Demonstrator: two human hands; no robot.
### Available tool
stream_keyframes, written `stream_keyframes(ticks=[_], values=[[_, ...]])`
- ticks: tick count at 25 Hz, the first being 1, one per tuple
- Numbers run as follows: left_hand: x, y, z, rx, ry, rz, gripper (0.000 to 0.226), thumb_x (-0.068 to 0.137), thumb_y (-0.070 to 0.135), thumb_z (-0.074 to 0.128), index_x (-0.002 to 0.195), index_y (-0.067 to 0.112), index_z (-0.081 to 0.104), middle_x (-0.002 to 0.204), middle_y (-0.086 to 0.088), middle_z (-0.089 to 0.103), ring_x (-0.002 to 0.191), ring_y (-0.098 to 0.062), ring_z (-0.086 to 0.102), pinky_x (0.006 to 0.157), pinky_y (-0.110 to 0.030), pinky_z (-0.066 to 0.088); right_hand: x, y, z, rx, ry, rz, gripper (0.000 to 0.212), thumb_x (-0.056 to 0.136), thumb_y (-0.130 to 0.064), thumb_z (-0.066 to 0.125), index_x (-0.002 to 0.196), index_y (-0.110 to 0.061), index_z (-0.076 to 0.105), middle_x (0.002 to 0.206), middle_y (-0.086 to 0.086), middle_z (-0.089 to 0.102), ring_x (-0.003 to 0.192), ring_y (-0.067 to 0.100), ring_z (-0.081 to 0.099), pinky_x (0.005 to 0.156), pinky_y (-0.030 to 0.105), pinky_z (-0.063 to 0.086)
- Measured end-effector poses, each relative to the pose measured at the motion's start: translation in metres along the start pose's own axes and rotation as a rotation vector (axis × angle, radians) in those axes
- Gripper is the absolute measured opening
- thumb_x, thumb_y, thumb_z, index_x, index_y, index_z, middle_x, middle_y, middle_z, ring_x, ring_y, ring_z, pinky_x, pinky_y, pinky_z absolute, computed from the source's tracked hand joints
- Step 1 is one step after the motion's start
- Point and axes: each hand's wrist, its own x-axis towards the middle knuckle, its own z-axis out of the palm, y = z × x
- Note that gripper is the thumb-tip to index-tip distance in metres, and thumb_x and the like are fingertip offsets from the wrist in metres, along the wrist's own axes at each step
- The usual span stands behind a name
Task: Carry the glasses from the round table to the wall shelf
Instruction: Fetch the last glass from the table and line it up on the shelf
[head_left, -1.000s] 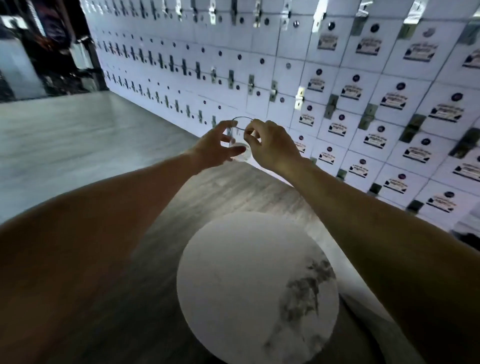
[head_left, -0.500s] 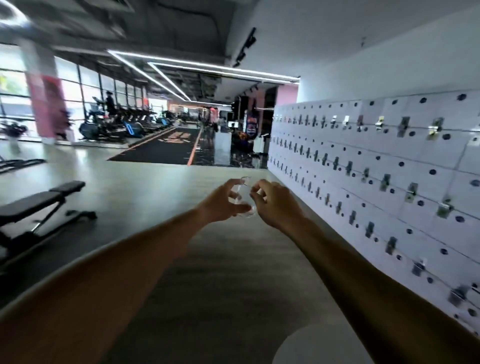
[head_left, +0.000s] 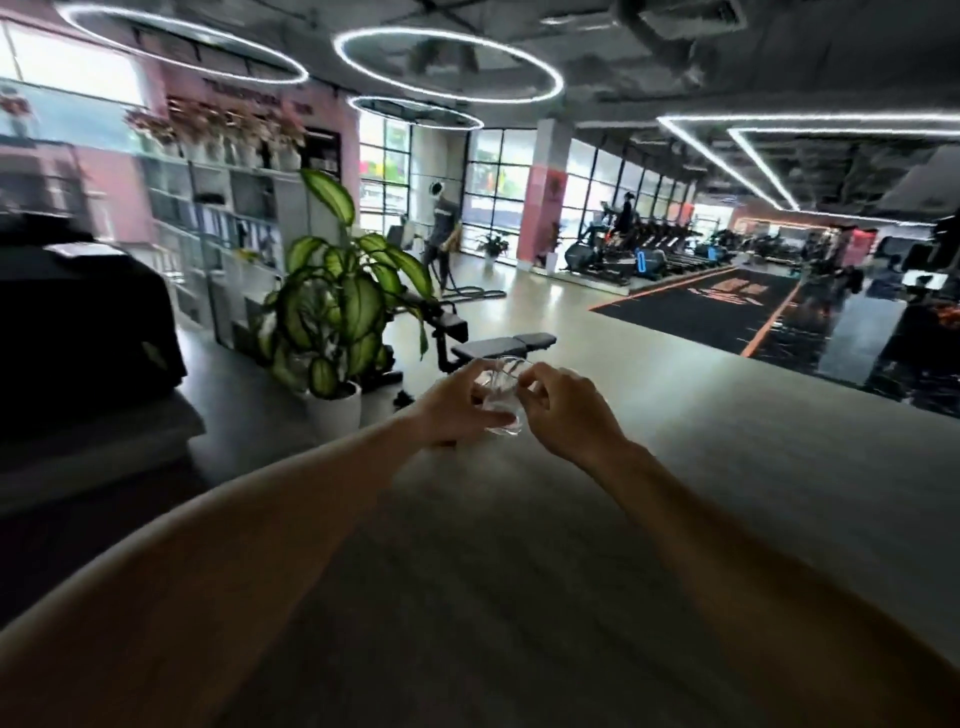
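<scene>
Glass, small, clear and round-walled, sits in mid-air between both hands, out at arm's length in front of the person and above the pale floor. Its rim shows as a thin bright ring at the top; its thick base catches light at the bottom, near the lower fingers. The left hand curls around the glass from the left, thumb and fingers wrapped against its wall, so this hand grips it. The right hand closes in from the right, fingertips bent and pinching the upper edge of the glass. Both forearms are bare and stretch in from the lower corners of the view.

Just left of the hands stands a potted plant with broad, glossy, green-and-cream striped leaves in a smooth white pot. Behind it a padded black weight bench rests on the floor. Further left, a white open shelf unit stands against a pink wall, with a row of flowers along its top; motion blur hides what its compartments hold. Thin ring lights glow on the dark ceiling. Far to the right, treadmills line tall windows beside a black floor mat edged in orange.
</scene>
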Motion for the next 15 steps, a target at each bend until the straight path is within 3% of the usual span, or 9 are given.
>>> stream_keyframes(ticks=[4, 6, 8, 10, 13, 15], values=[[-0.082, -0.079, -0.127, 0.031, 0.184, -0.163, 0.069, 0.073, 0.024, 0.085, 0.13, 0.024, 0.048, 0.105, -0.006, 0.07, 0.092, -0.018, 0.067, 0.068, -0.019, 0.053, 0.03, -0.127, 0.09, 0.16, -0.15, -0.204, 0.018, 0.092, -0.032, 0.055, 0.103, -0.022, 0.065, 0.102, 0.01, 0.07, 0.092, 0.03, 0.066, 0.076, 0.038, 0.052], [-0.115, -0.1, -0.171, 0.032, 0.22, -0.223, 0.067, 0.071, 0.026, 0.086, 0.127, 0.026, 0.049, 0.104, -0.005, 0.069, 0.094, -0.018, 0.067, 0.078, -0.031, 0.055, 0.043, -0.172, 0.119, 0.2, -0.211, -0.256, 0.017, 0.092, -0.032, 0.055, 0.101, -0.023, 0.065, 0.098, 0.008, 0.07, 0.088, 0.028, 0.066, 0.071, 0.035, 0.052], [-0.168, -0.134, -0.249, 0.097, 0.337, -0.273, 0.065, 0.07, 0.028, 0.087, 0.123, 0.031, 0.05, 0.102, -0.002, 0.068, 0.094, -0.019, 0.068, 0.084, -0.037, 0.055, 0.058, -0.259, 0.166, 0.258, -0.259, -0.361, 0.019, 0.091, -0.036, 0.055, 0.103, -0.025, 0.065, 0.096, 0.006, 0.07, 0.085, 0.025, 0.066, 0.068, 0.033, 0.051], [-0.194, -0.139, -0.288, 0.137, 0.371, -0.3, 0.065, 0.07, 0.029, 0.087, 0.124, 0.031, 0.051, 0.102, -0.003, 0.07, 0.093, -0.02, 0.069, 0.083, -0.033, 0.056, 0.067, -0.299, 0.181, 0.268, -0.277, -0.421, 0.023, 0.09, -0.04, 0.056, 0.104, -0.025, 0.065, 0.095, 0.005, 0.07, 0.083, 0.024, 0.066, 0.07, 0.036, 0.054], [-0.281, -0.187, -0.402, 0.183, 0.539, -0.378, 0.063, 0.068, 0.036, 0.087, 0.121, 0.038, 0.054, 0.101, 0.001, 0.07, 0.081, -0.008, 0.069, 0.069, -0.015, 0.055, 0.072, -0.439, 0.244, 0.366, -0.307, -0.546, 0.021, 0.09, -0.04, 0.056, 0.1, -0.024, 0.066, 0.092, 0.004, 0.069, 0.08, 0.023, 0.066, 0.07, 0.038, 0.054], [-0.326, -0.208, -0.455, 0.272, 0.579, -0.431, 0.067, 0.069, 0.044, 0.085, 0.127, 0.037, 0.052, 0.104, 0.002, 0.069, 0.083, -0.006, 0.069, 0.076, -0.019, 0.055, 0.071, -0.508, 0.276, 0.409, -0.345, -0.608, 0.02, 0.091, -0.037, 0.056, 0.1, -0.023, 0.067, 0.093, 0.006, 0.07, 0.082, 0.025, 0.066, 0.07, 0.037, 0.054]])
